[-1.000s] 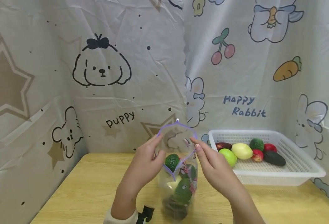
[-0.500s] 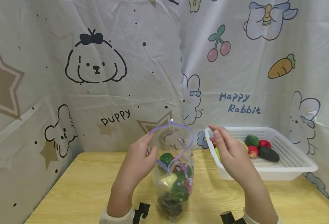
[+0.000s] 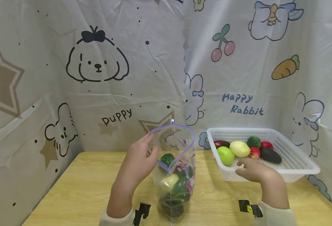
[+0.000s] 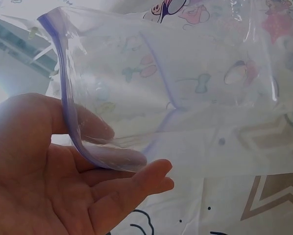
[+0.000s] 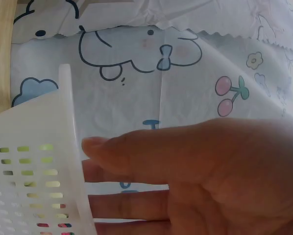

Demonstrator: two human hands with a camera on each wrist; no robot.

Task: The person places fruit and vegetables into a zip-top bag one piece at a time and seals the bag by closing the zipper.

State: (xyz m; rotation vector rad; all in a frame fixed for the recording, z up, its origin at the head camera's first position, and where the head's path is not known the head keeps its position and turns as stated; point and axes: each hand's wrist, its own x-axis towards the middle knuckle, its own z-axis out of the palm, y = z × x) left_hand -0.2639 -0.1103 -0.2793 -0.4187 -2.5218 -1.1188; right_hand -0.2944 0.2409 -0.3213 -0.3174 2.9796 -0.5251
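Note:
A clear plastic zip bag (image 3: 174, 185) with a purple-edged mouth stands on the table, its mouth spread wide. Through the plastic show a dark green bumpy fruit (image 3: 167, 159), a pale yellow piece (image 3: 170, 182) and other green and dark produce. My left hand (image 3: 139, 157) holds the bag's left rim; in the left wrist view (image 4: 43, 171) two digits show through the plastic and the others lie outside. Over the near rim of the white basket (image 3: 267, 171), my right hand (image 3: 252, 169) reaches out, fingers extended and holding nothing. A green apple (image 3: 226, 155) and a lemon (image 3: 240, 148) lie closest to it.
Also in the basket are a dark green bumpy fruit (image 3: 254, 142), red fruits (image 3: 266, 145), a dark oval fruit (image 3: 271, 155) and a dark red piece (image 3: 222, 144). A printed curtain (image 3: 112, 94) hangs behind the wooden table (image 3: 81, 188).
My right hand has let go of the bag's right rim and moved right to the basket, turning palm down. My left hand has stayed on the bag, whose mouth remains spread.

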